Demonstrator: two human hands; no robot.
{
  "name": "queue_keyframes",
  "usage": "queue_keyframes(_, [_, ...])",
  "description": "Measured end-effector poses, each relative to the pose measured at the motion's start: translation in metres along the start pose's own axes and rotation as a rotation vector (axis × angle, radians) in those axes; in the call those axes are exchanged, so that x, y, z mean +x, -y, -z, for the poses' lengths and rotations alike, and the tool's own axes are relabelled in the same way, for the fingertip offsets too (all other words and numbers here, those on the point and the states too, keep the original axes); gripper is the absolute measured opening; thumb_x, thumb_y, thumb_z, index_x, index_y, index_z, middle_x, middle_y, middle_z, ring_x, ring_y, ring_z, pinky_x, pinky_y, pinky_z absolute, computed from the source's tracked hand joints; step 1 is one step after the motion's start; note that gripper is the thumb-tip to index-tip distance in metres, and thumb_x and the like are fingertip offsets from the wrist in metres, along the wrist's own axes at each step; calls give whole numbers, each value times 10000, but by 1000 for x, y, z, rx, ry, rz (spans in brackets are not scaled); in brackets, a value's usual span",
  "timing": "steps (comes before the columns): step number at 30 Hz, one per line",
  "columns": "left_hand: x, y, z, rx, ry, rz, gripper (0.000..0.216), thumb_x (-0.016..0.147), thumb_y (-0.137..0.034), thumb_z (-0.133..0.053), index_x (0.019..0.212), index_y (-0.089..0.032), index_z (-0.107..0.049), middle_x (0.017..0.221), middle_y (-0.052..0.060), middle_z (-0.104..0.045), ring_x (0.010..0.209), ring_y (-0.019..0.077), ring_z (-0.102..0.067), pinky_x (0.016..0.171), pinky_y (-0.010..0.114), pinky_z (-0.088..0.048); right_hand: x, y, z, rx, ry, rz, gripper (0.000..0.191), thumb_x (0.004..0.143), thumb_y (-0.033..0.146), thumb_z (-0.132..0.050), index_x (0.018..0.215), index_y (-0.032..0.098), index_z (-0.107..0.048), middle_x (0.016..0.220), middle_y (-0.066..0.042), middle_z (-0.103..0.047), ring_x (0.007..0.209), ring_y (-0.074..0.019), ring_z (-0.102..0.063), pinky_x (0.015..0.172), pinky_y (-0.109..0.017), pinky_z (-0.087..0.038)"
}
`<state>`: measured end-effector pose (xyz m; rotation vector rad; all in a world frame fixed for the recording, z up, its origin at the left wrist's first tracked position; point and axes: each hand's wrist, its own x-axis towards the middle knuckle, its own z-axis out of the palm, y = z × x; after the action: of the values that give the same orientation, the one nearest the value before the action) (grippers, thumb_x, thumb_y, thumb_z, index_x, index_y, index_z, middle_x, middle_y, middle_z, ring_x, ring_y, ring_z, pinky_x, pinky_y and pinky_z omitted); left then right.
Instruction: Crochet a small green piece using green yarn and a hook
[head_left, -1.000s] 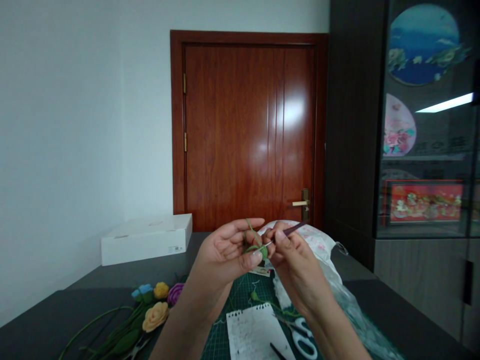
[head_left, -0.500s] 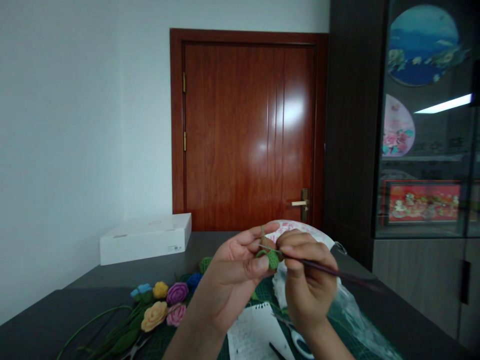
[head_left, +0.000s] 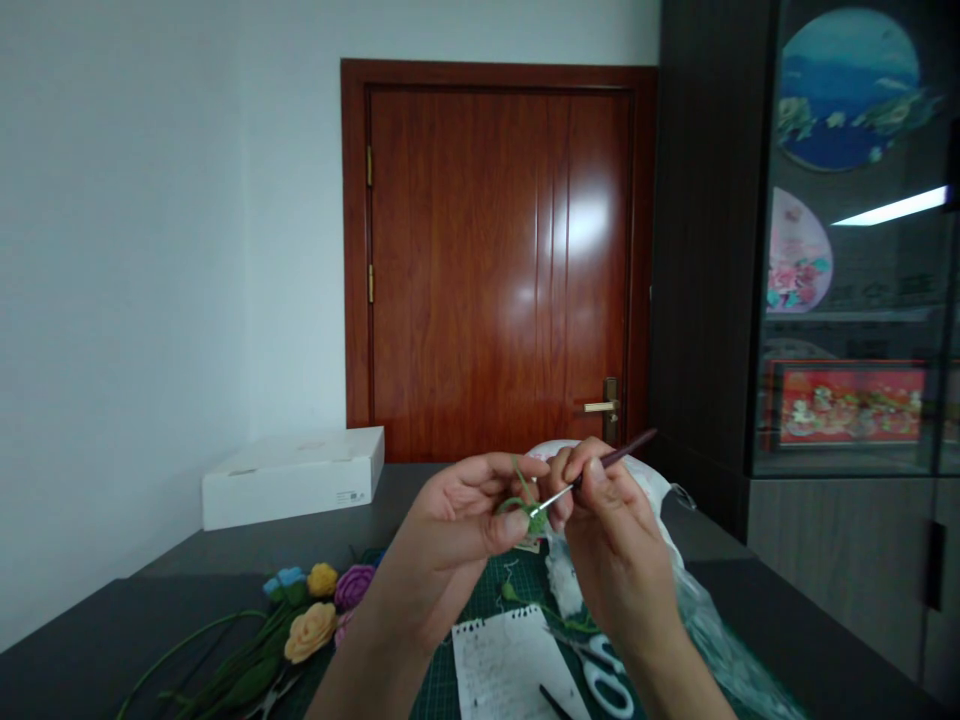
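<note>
Between thumb and fingers, my left hand (head_left: 450, 530) pinches a small green crochet piece (head_left: 537, 522). Green yarn (head_left: 519, 470) runs up from it over the raised index finger. My right hand (head_left: 611, 520) grips a crochet hook (head_left: 616, 452) with a dark handle, which slants up to the right. The hook's metal tip points down-left and meets the green piece; whether it is inside a stitch I cannot tell. Both hands are close together above the table, and fingers partly cover the piece.
Crocheted flowers (head_left: 311, 632) with green stems lie at the left. A written notepad page (head_left: 510, 660), white-handled scissors (head_left: 606, 685) and a dark pen (head_left: 553, 702) rest on a green cutting mat (head_left: 442, 680). Crumpled clear plastic (head_left: 720, 640) is at the right, a white box (head_left: 292, 480) at the back left.
The crochet hook has swung from slanting down-right to slanting up-right, as my right hand turned over. My left hand has shifted slightly left, still pinching the green piece.
</note>
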<state>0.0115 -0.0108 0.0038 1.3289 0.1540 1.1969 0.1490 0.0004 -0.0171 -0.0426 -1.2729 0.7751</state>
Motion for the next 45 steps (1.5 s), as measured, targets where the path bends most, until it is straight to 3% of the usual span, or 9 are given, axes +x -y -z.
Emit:
queue_keyframes(3, [-2, 0, -2, 99, -104, -49, 379, 741, -92, -839, 1105, -186, -788, 931, 45, -737, 875, 149, -661, 839, 252, -510, -1, -5, 0, -102, -30, 111, 158, 977, 333, -605, 870, 225, -650, 844, -18, -623, 783, -169, -623, 726, -305, -529])
queue_keyframes(6, [-3, 0, -5, 135, -154, -51, 388, 721, -98, -859, 1092, -184, -786, 1017, 72, -765, 929, 169, -676, 844, 262, -528, -3, -9, 2, -195, -50, 197, 115, 983, 304, -607, 911, 236, -665, 859, -24, -677, 827, -188, -667, 778, -331, -543])
queue_keyframes(12, [-2, -1, -6, 195, -201, -70, 370, 687, -125, -883, 1046, -169, -805, 910, 59, -747, 846, 164, -660, 734, 244, -531, -3, -8, 7, -164, -123, 133, 165, 999, 382, -579, 919, 242, -615, 820, -9, -677, 807, -183, -679, 750, -317, -539])
queue_keyframes(17, [-4, -2, -6, 197, -212, -44, 317, 719, -127, -864, 1028, -169, -810, 990, 82, -775, 915, 171, -679, 805, 243, -526, 0, -6, 10, -66, -59, 84, 147, 1023, 373, -526, 948, 256, -570, 797, 0, -698, 747, -170, -678, 729, -318, -547])
queue_keyframes(26, [-5, -4, -4, 173, -201, -16, 331, 700, -137, -878, 1022, -159, -806, 938, 77, -767, 868, 160, -675, 777, 237, -525, 2, 2, 13, -164, -30, 180, 155, 1028, 380, -527, 956, 251, -572, 792, -3, -710, 725, -186, -701, 730, -359, -574])
queue_keyframes(31, [-3, -3, -6, 217, -218, -49, 319, 690, -114, -876, 997, -170, -815, 897, 57, -755, 862, 153, -667, 770, 225, -531, 3, 13, 18, -335, 73, 350, 120, 1036, 301, -511, 984, 244, -602, 827, -17, -700, 778, -197, -694, 746, -383, -568])
queue_keyframes(37, [-2, 0, -4, 361, -218, -188, 311, 716, -32, -828, 967, -216, -832, 823, 13, -734, 805, 117, -647, 735, 183, -525, 4, 28, 22, -847, 388, 697, 127, 1028, 266, -522, 946, 229, -611, 891, -42, -717, 856, -199, -674, 789, -396, -547])
queue_keyframes(41, [-3, 1, -7, 424, -247, -273, 333, 719, 5, -801, 952, -229, -837, 806, 3, -722, 801, 116, -646, 737, 179, -524, 3, 25, 19, -959, 270, 717, 119, 967, 154, -568, 912, 249, -615, 846, -13, -706, 809, -174, -660, 757, -350, -552])
queue_keyframes(45, [-1, 4, -10, 375, -239, -272, 315, 726, -33, -818, 978, -222, -824, 774, -6, -705, 762, 115, -646, 696, 183, -528, 2, 20, 18, -924, 189, 721, 82, 943, 180, -588, 924, 257, -604, 812, 2, -698, 753, -169, -664, 743, -353, -566])
